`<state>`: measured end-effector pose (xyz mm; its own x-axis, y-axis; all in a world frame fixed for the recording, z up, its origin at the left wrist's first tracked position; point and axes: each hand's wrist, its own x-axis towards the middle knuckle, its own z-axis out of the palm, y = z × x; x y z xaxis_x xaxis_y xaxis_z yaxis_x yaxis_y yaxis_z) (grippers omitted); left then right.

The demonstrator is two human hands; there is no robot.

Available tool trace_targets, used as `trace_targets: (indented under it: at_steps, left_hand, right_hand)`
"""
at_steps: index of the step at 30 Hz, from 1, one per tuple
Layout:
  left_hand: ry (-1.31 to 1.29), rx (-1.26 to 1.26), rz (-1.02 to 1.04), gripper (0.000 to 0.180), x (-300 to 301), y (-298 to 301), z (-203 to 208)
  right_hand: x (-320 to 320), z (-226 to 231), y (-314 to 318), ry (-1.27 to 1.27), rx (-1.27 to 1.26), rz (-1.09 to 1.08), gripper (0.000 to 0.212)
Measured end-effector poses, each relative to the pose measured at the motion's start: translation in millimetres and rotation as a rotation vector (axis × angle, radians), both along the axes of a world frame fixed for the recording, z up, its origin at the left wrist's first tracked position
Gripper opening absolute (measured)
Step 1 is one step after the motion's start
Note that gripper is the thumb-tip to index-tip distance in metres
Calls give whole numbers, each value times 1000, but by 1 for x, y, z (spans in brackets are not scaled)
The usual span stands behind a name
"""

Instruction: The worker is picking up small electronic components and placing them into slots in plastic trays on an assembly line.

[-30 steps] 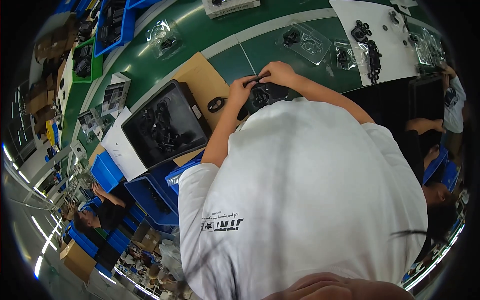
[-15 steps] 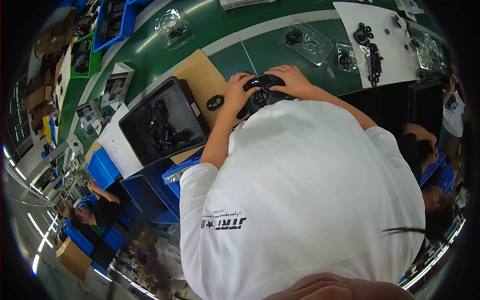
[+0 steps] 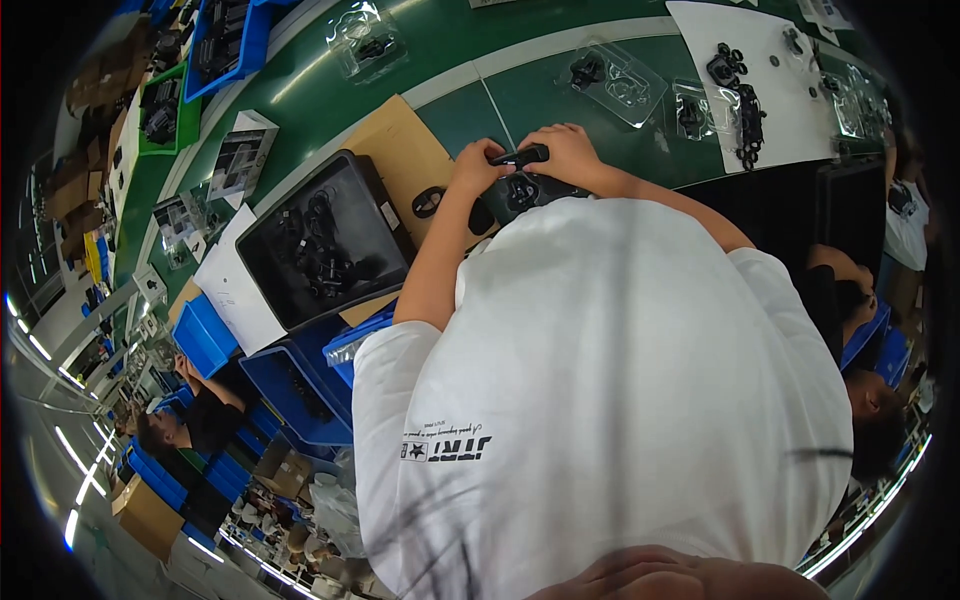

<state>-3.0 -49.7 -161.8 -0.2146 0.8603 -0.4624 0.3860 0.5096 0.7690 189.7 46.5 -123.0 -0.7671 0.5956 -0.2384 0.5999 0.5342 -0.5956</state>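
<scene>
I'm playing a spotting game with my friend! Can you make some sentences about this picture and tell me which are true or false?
1. The left hand and the right hand both hold one black part. True.
2. The big tray left of the hands is red. False: the tray is black.
3. The person wears a white shirt. True.
4. The small black coil lies on white paper. False: the coil lies on brown cardboard.
5. The tabletop is green. True.
</scene>
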Motion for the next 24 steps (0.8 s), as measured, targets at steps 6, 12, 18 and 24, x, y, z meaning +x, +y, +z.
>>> trace_targets:
  at_steps: [6,12,18,24]
  left_hand:
    - [153,-122,-178,21,4,13,2]
    - [247,-208,-194,21,16,22,7]
    - [90,-185,-164,22,6,18,-1]
    - [68,-77,-74,25,1,24,4]
  right_hand:
    - [2,-1,-1,28,15,-21,28]
    - [-6,20,10,-90,-209,-95,27]
    - [-10,19,15,-194,-255,-39,41]
    - [22,-2,8,162,92,66,65]
